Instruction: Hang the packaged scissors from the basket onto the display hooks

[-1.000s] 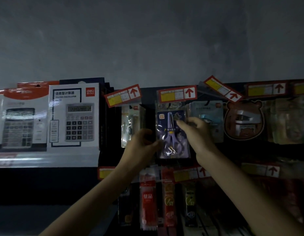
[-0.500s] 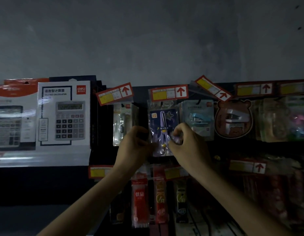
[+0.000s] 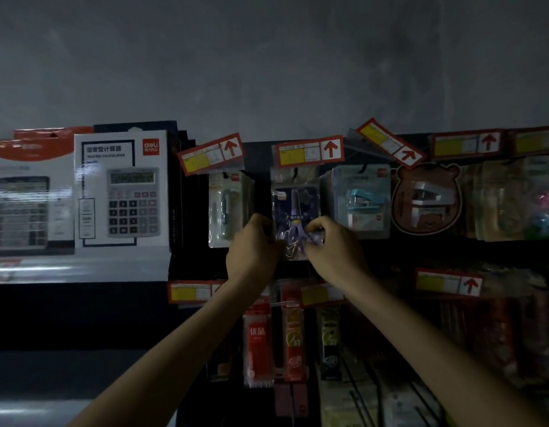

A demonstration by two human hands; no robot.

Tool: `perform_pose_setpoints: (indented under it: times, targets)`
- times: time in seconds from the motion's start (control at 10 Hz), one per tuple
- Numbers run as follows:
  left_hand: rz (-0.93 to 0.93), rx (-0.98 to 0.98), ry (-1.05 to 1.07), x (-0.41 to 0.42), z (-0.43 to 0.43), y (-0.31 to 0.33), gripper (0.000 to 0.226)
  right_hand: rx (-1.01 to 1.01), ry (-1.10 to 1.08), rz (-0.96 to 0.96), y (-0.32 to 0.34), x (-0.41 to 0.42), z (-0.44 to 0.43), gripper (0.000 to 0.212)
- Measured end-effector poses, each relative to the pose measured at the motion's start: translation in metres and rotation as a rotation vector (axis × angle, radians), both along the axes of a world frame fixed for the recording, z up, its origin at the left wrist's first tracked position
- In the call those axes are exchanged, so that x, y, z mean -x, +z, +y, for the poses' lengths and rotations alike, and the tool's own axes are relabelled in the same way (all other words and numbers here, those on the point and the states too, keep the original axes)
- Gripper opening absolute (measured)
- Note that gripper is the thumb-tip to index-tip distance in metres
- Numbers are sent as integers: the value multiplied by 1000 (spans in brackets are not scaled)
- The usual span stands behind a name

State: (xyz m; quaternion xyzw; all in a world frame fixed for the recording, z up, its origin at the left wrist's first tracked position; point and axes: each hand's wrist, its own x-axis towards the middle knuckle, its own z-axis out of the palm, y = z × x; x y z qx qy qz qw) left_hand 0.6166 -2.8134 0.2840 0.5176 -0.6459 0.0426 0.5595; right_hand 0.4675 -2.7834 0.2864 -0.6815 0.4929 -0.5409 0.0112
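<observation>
Purple scissors in clear plastic pack (image 3: 295, 208): hangs beneath red price tag (image 3: 308, 151).
Hands: left hand (image 3: 253, 246) grips lower-left edge; right hand (image 3: 333, 249) pinches lower-right corner.
Change: right hand dropped from top; hooking judged done.

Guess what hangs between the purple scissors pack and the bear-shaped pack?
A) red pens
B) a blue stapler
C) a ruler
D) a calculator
B: a pack holding a blue stapler hangs on the top row between the scissors pack and the bear-shaped pack.
</observation>
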Motion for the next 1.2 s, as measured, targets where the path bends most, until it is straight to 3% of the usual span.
perform_pose_setpoints:
  times: [0.3,0.7,0.8,1.0,1.2]
  targets:
    - [-35,8,57,7,1,-1,32,-132,47,23,-1,-2,-2,34]
    - [-24,-144,-219,12,-1,3,35,-286,102,133,-1,-4,-10,78]
    - [-6,-182,-266,12,-2,4,48,-291,81,162,-2,-4,-11,77]
    - [23,-142,-247,5,-3,1,38,-288,69,158,-3,-1,-13,85]
    - [-119,-21,-85,-1,24,-1,40,-185,-7,154,-9,-1,3,71]
